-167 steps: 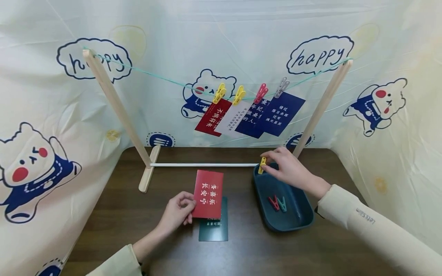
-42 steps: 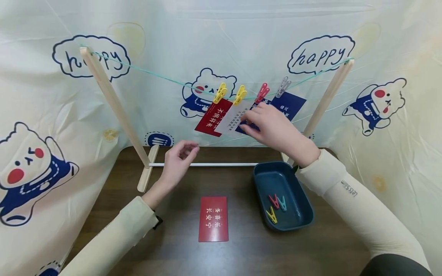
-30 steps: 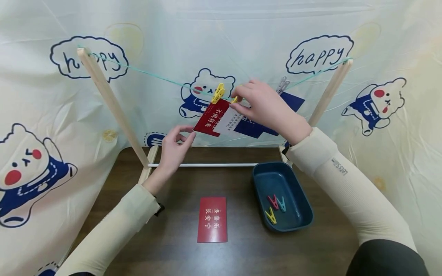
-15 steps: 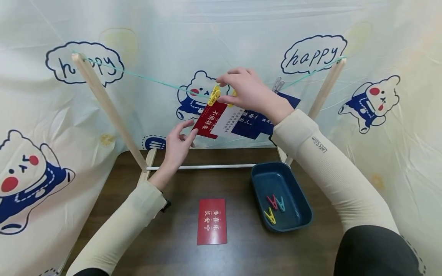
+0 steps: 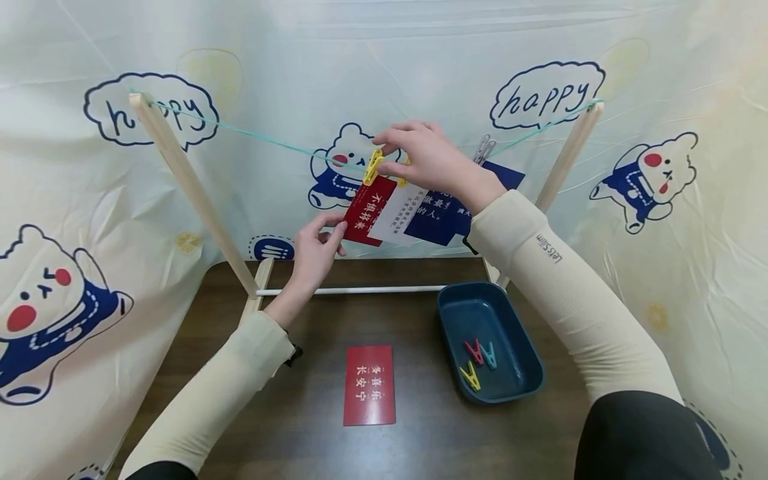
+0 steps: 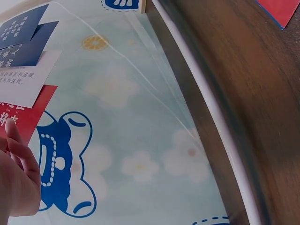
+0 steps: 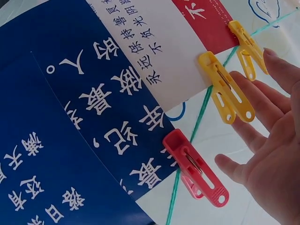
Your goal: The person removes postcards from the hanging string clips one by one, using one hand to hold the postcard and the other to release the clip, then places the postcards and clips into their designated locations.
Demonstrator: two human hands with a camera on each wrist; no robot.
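My left hand (image 5: 315, 257) pinches the lower left corner of a red card (image 5: 367, 208) with white lettering. A yellow clothespin (image 5: 373, 167) fastens that card to the green string (image 5: 264, 138). Around this clothespin the thumb and forefinger of my right hand (image 5: 429, 157) close from either side. Beside the red card hang a white card (image 5: 399, 217) and two overlapping dark blue cards (image 5: 433, 223). The right wrist view shows another yellow clothespin (image 7: 225, 86) on the white card and a red clothespin (image 7: 194, 166) on a blue one. A grey clothespin (image 5: 483, 149) hangs at the right.
Wooden posts (image 5: 192, 193) hold up the string, with a white rod (image 5: 384, 289) between their feet. Another red card (image 5: 369, 385) lies on the table (image 5: 288, 413). A dark blue tray (image 5: 531, 363) contains red, green and yellow clothespins. A patterned curtain stands behind.
The tabletop red card and a tray clothespin, earlier in my hands, have been let go. Both hands rose to the string; the right moved left to the end clothespin, the left took the hanging card's corner.
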